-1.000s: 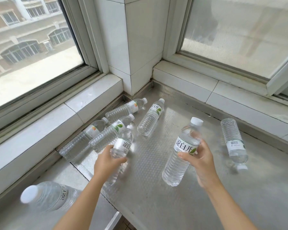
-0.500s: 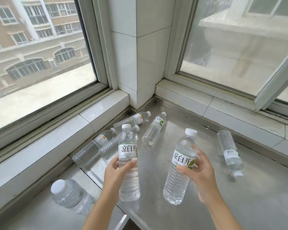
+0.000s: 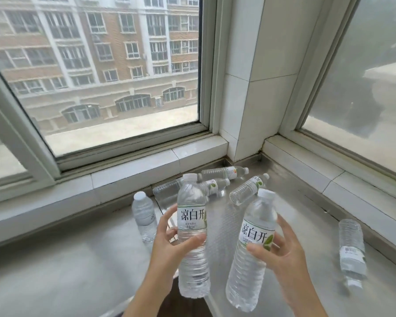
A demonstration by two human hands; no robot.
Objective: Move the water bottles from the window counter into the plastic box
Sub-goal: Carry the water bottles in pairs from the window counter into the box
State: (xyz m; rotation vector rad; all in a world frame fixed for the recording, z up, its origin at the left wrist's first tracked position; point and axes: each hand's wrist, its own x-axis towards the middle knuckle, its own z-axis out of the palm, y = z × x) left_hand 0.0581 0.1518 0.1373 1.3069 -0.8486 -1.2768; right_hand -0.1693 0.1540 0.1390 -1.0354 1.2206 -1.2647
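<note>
Head view: each hand, left hand (image 3: pixel 169 245) and right hand (image 3: pixel 284 255), wraps fingers round a full, likely heavy, slick water bottle (image 3: pixel 192 236) (image 3: pixel 252 252) mid-label above the near counter (image 3: pixel 55 259), a sound grip.

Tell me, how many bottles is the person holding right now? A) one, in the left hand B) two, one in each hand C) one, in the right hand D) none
B: the left hand grips one bottle and the right hand another.
</note>
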